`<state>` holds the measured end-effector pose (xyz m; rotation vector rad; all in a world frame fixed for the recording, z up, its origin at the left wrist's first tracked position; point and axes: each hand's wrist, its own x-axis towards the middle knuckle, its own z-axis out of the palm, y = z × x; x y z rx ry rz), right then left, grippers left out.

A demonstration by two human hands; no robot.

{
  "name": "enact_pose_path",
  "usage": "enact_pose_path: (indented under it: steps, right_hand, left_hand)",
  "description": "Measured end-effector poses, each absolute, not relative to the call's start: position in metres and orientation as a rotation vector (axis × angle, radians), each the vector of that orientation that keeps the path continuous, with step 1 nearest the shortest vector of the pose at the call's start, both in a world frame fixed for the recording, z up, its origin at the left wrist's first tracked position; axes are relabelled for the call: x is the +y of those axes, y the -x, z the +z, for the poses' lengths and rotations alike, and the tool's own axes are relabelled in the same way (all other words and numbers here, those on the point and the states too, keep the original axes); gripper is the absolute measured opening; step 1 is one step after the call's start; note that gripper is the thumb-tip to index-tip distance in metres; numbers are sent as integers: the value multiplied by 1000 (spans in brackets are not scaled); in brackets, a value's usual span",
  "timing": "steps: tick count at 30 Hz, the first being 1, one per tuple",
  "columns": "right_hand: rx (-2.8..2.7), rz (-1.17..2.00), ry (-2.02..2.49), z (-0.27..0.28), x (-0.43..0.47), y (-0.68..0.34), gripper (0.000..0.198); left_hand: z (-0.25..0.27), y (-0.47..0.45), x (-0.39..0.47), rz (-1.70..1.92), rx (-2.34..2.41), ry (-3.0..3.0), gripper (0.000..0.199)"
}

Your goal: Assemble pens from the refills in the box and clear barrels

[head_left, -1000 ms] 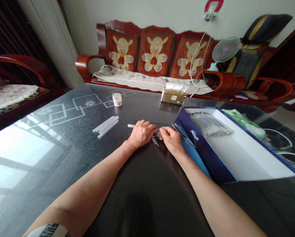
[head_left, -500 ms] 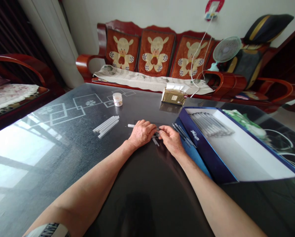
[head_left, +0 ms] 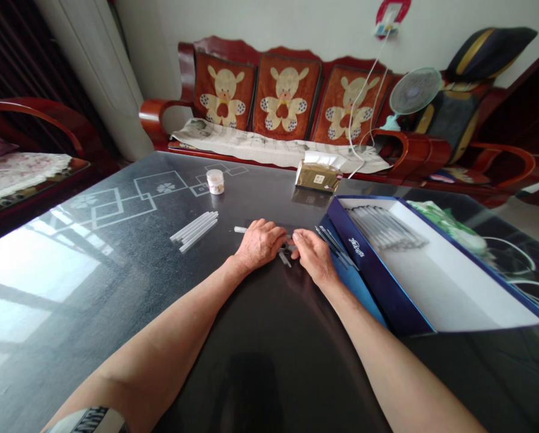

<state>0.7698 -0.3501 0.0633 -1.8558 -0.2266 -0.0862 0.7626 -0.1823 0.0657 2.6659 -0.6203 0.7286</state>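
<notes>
My left hand (head_left: pixel 261 245) is closed around a whitish tube (head_left: pixel 240 230), whose end sticks out to the left past the knuckles. Close beside it, my right hand (head_left: pixel 314 257) has its thumb and fingers pinched together near the tube's other end; whatever small thing they hold is hidden. Below the fingertips lies a small clear piece (head_left: pixel 285 259) on the dark table. Several whitish tubes (head_left: pixel 194 231) rest side by side to the left of my hands. Thin dark rods (head_left: pixel 336 245) lie just right of my right hand, along the box.
An open blue box (head_left: pixel 458 270) with a white inside stands at the right, with a row of clear, dark-ended tubes (head_left: pixel 386 227) in it. A small white jar (head_left: pixel 215 181) and a tissue pack (head_left: pixel 318 173) stand farther back. Behind the table (head_left: pixel 116 288) is a wooden sofa (head_left: pixel 161 117).
My right hand has shifted slightly to the right, its fingertips a little farther from my left hand. My left hand and the tube stay nearly in place.
</notes>
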Motion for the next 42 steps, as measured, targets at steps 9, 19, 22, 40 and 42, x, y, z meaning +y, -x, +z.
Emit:
enact_pose_path:
  steps: [9, 19, 22, 40, 42]
  right_hand:
    - [-272, -126, 1916, 66, -350, -769, 30]
    - [-299, -240, 1858, 58, -350, -774, 21]
    - [-472, -367, 2049, 58, -351, -770, 14]
    - [-821, -435, 2409, 55, -357, -762, 42]
    - [-846, -437, 2351, 51, -356, -766, 32]
  left_hand:
    - [67, -761, -183, 723, -630, -2669, 31]
    - [66, -762, -178, 740, -475, -2740, 31]
    - [65, -762, -178, 744, -411, -2759, 30]
    - [59, -768, -174, 785, -283, -2728, 29]
    - [57, -769, -174, 765, -280, -2729, 28]
